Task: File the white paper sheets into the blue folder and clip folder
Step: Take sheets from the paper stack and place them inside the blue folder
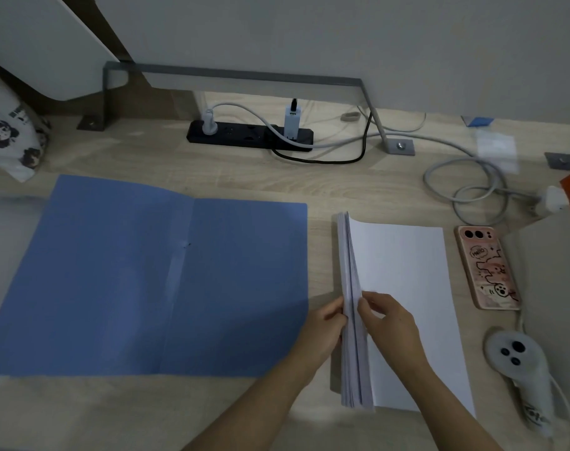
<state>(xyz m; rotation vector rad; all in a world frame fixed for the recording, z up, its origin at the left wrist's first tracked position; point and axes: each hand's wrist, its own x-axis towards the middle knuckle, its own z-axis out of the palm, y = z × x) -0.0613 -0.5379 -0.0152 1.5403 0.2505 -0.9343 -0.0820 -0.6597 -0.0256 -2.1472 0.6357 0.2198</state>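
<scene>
A blue folder [147, 281] lies spread open and flat on the left half of the wooden desk. To its right lies a stack of white paper sheets [407, 288], its left edge lifted upright. My left hand [319, 333] holds that raised edge from the left side, fingers against the sheets. My right hand [387, 317] pinches the same raised edge from the right, thumb and fingers curled on the sheets. No clip is visible.
A phone in a pink case [487, 266] lies right of the paper, with a white controller [521, 362] below it. A black power strip [249, 135] and coiled grey cables [466, 187] sit at the back. A printed bag [10, 131] stands far left.
</scene>
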